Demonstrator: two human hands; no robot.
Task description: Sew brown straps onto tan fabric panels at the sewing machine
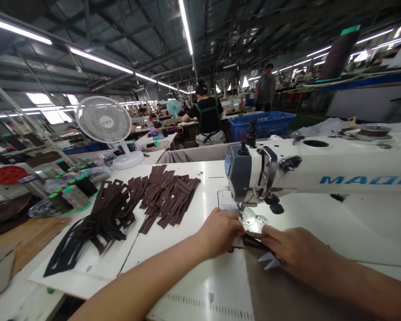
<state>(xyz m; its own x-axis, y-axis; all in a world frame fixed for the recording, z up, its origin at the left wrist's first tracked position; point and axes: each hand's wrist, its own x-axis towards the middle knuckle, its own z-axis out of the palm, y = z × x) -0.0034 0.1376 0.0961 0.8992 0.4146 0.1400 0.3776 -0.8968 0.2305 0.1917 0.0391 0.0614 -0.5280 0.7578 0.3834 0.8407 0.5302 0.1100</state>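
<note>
Your hands are pressing flat on a dark brown strip point(252, 241) at the sewing machine's point(307, 171) presser foot point(245, 217), left hand point(218, 232) curled over its near-left end, right hand point(296, 252) fingers down on its right. The strip is lying crosswise between both hands on the tabletop point(194, 276), each touching it, directly beneath the needle.

One sewing machine point(321, 171), two fans point(104, 120) — two piles of brown strips point(169, 196).
</note>
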